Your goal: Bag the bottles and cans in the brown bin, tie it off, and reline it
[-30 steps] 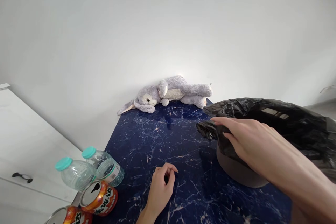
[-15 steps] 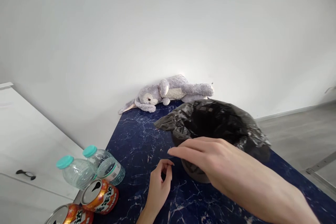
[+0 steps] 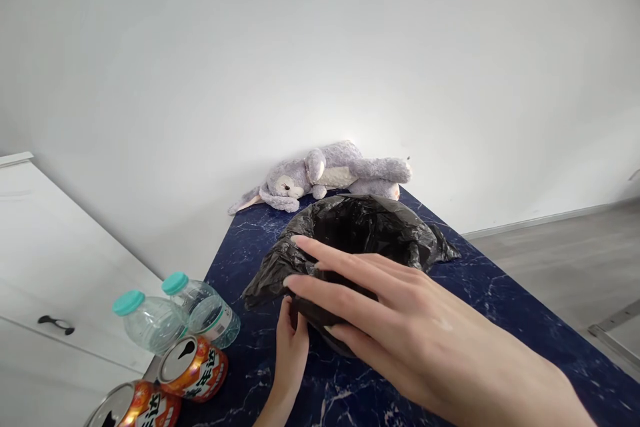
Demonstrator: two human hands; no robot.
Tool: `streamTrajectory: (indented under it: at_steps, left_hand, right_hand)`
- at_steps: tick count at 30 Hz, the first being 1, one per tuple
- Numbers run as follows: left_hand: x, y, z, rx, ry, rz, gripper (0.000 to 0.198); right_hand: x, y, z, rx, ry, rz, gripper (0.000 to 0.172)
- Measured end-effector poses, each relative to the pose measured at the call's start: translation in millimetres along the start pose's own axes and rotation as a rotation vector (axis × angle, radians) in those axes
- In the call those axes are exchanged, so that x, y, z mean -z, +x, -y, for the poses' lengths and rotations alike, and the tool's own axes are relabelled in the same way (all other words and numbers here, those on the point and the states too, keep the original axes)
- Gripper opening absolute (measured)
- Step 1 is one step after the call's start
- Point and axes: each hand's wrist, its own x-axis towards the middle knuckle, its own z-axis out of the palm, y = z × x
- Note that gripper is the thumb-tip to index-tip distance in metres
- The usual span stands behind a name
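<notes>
A black trash bag (image 3: pixel 273 270) lines a dark round bin, its edge folded out over the rim and hanging in loose corners left and right. My left hand (image 3: pixel 293 343) is low at the bin's front left, with thumb and fingers bent around the hanging bag edge; its fingertips are partly hidden. My right hand (image 3: pixel 395 307) reaches across the front of the bin. Its fingers are stretched out and apart, lying over the bag near the rim, and it grips nothing.
A grey plush rabbit (image 3: pixel 335 173) lies on its side against the wall. Two clear bottles with teal caps (image 3: pixel 150 323) and two orange drink cans (image 3: pixel 195 367) stand at the left edge of the blue marbled table (image 3: pixel 235 253). A white cabinet (image 3: pixel 60 267) is further left.
The lined bin has moved left and toward me. My left hand has come to the hanging bag edge, and my right hand has shifted left with its fingers spreading.
</notes>
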Motion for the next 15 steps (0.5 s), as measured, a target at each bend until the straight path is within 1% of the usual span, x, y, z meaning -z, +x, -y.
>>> streamTrajectory:
  at_steps: [2, 4, 8, 11, 15]
  left_hand:
    - [-2.0, 2, 2, 0.049, -0.074, -0.006, 0.056]
    - [-3.5, 5, 3, 0.084, -0.12, -0.007, 0.057]
    - [-3.4, 5, -6, 0.148, -0.193, 0.005, 0.049]
    - [-2.2, 4, -15, 0.157, -0.226, 0.017, 0.039]
    - [-2.6, 2, -18, 0.147, -0.294, -0.019, 0.03]
  right_hand:
    - [-6, 3, 2, 0.003, -0.051, -0.049, 0.054]
    - [-12, 6, 3, 0.005, -0.089, -0.047, 0.044]
    - [-17, 9, 4, -0.037, -0.104, 0.062, 0.034]
    - [-16, 10, 5, -0.051, -0.114, 0.1, 0.036]
    - [-18, 8, 8, -0.02, -0.151, 0.055, 0.045]
